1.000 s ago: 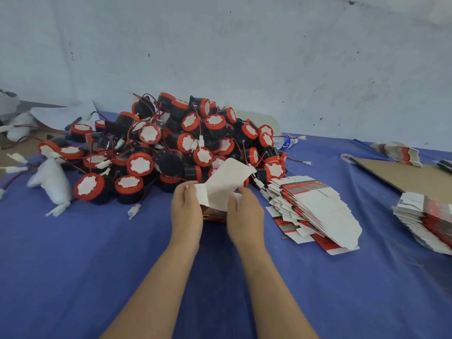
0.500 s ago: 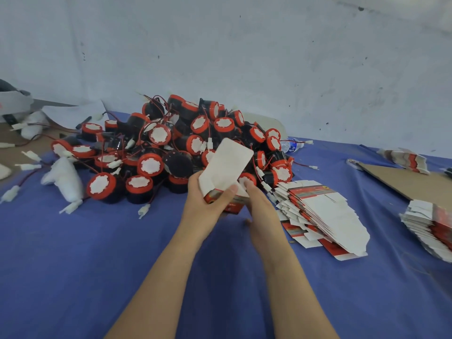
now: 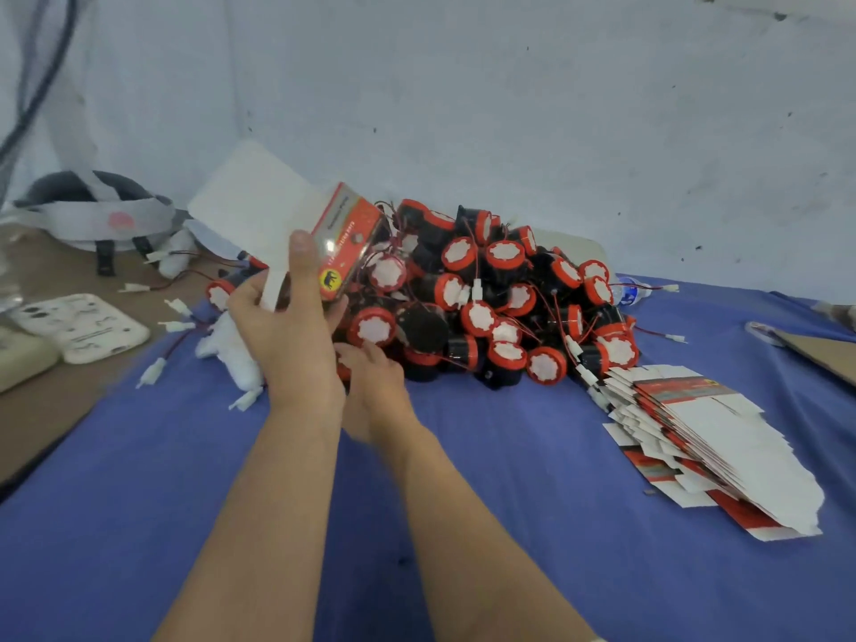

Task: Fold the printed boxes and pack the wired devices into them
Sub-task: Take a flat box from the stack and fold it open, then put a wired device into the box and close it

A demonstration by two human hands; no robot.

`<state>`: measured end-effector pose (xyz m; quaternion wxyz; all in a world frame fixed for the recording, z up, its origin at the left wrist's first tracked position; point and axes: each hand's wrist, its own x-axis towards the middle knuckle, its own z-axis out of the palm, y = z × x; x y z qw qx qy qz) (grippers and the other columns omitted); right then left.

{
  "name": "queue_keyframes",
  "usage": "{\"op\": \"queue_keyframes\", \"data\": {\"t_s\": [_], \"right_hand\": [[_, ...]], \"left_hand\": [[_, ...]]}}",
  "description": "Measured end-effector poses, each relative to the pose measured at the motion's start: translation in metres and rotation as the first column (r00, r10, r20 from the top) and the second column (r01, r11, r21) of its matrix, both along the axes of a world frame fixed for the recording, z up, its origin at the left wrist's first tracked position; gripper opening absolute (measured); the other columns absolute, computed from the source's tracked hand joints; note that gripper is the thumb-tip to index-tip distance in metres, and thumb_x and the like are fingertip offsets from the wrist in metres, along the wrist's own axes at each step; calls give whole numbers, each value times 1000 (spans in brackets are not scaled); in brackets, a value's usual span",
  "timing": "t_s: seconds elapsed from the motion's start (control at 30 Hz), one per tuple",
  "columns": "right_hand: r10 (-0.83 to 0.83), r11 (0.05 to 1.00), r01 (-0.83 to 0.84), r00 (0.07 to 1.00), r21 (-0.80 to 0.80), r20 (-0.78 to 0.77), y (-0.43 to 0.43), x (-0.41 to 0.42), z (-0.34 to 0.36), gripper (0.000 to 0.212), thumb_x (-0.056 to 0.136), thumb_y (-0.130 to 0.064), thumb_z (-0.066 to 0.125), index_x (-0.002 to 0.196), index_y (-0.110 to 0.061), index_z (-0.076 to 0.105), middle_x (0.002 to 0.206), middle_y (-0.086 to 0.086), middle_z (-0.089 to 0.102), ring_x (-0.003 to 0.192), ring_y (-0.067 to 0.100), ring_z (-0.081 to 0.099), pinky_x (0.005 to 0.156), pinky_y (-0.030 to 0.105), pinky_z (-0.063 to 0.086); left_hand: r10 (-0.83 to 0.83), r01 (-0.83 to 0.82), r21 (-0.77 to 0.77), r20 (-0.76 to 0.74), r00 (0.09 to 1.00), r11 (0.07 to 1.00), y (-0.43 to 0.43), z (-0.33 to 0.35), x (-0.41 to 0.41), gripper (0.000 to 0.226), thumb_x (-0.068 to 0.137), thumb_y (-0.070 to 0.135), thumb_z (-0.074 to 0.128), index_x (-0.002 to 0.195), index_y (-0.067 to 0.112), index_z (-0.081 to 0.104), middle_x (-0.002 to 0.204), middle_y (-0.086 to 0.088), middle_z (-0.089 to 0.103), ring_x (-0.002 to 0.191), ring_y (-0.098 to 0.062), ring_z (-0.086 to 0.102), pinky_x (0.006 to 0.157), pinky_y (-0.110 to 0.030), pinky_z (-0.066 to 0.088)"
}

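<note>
My left hand (image 3: 287, 326) grips a half-folded printed box (image 3: 345, 243), red with a yellow logo, and holds it up tilted over the left end of the pile. Its white flap (image 3: 250, 210) sticks out to the upper left. Just below, my right hand (image 3: 373, 386) reaches to the near edge of the pile of wired devices (image 3: 486, 294), black drums with red caps, thin red wires and white plugs. Its fingertips touch a device (image 3: 373, 326), and my left wrist hides its thumb. A fanned stack of flat boxes (image 3: 695, 433) lies on the right.
A blue cloth (image 3: 509, 525) covers the table. White padding (image 3: 231, 359) and loose plugs lie left of the pile. On the brown surface at the left sit a white plastic part (image 3: 78, 326) and a grey helmet (image 3: 92, 206). Cardboard (image 3: 824, 349) lies at the far right.
My left hand has lifted the box up and to the left, alone. My right hand has let go of the box and dropped to the near edge of the device pile.
</note>
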<state>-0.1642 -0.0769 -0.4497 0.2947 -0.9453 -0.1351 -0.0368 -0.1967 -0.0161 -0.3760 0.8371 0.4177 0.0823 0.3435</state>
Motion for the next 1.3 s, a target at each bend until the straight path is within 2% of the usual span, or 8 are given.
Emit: {"op": "queue_keyframes", "data": {"t_s": [0.33, 0.43, 0.57, 0.67, 0.73, 0.87, 1.1, 1.3], "right_hand": [[-3, 980, -3, 1000, -199, -29, -16, -2, 12, 58, 86, -29, 66, 135, -14, 40, 138, 12, 31, 115, 35, 43, 89, 40, 41], [-89, 977, 101, 993, 189, -75, -57, -11, 24, 54, 78, -46, 74, 121, -21, 52, 112, -5, 55, 100, 16, 56, 75, 26, 46], [-185, 380, 297, 952, 876, -243, -123, -29, 46, 35, 87, -60, 52, 91, -30, 69, 104, 0, 72, 98, 16, 66, 84, 29, 51], [-303, -183, 177, 925, 967, -227, -173, -44, 57, 37, 89, -58, 54, 103, -27, 66, 109, 1, 71, 99, 16, 68, 80, 30, 54], [-513, -292, 12, 842, 956, -167, -201, -57, 63, 31, 90, -53, 56, 100, -26, 65, 99, -5, 70, 96, 12, 67, 72, 25, 54], [-831, 101, 62, 554, 993, 50, -204, -73, 63, 27, 81, -51, 64, 84, -27, 52, 86, -2, 65, 74, 6, 61, 65, 13, 46], [-473, 821, 244, 798, 516, 374, -148, -60, 6, 60, 81, -48, 69, 127, -22, 40, 120, -7, 51, 110, 13, 50, 95, 29, 43], [-417, 898, 440, 866, -23, 274, -159, -50, -13, 63, 95, -59, 34, 144, -20, 34, 147, 3, 40, 142, 21, 21, 116, 45, 4]], "left_hand": [[-25, 14, -116, -95, 995, 993, -3, -23, 11, 54, 84, 35, 72, 124, 7, 48, 111, -2, 66, 91, -5, 68, 69, -20, 56], [-111, 101, -136, -72, 991, 986, -17, -28, 10, 58, 87, 31, 70, 129, 0, 45, 120, -10, 64, 96, -9, 69, 70, -22, 57], [-328, 325, -68, -36, 944, 943, -51, -37, 0, 72, 75, 45, 70, 129, 5, 46, 125, -9, 61, 103, -12, 67, 81, -30, 58], [-436, 439, 67, -60, 898, 896, -80, -49, -6, 69, 66, 53, 71, 121, 18, 50, 122, 0, 61, 99, -5, 67, 78, -25, 58], [-431, 457, 292, -152, 889, 840, -94, -63, -7, 53, 68, 52, 73, 111, 30, 51, 115, 13, 60, 103, -6, 64, 83, -24, 55], [-299, 462, 751, -357, 885, 472, -107, -95, -5, 47, 76, 44, 76, 109, 35, 45, 112, 14, 53, 97, -2, 49, 70, -6, 39], [-338, 532, 789, -432, 836, 308, -101, -105, -5, 57, 74, 33, 80, 117, 36, 42, 107, 20, 49, 91, 8, 50, 68, -2, 40], [-327, 543, 779, -449, 832, 314, -95, -106, -2, 93, 73, 31, 81, 146, 26, 23, 127, 7, 54, 107, -11, 54, 75, -11, 42]]}}
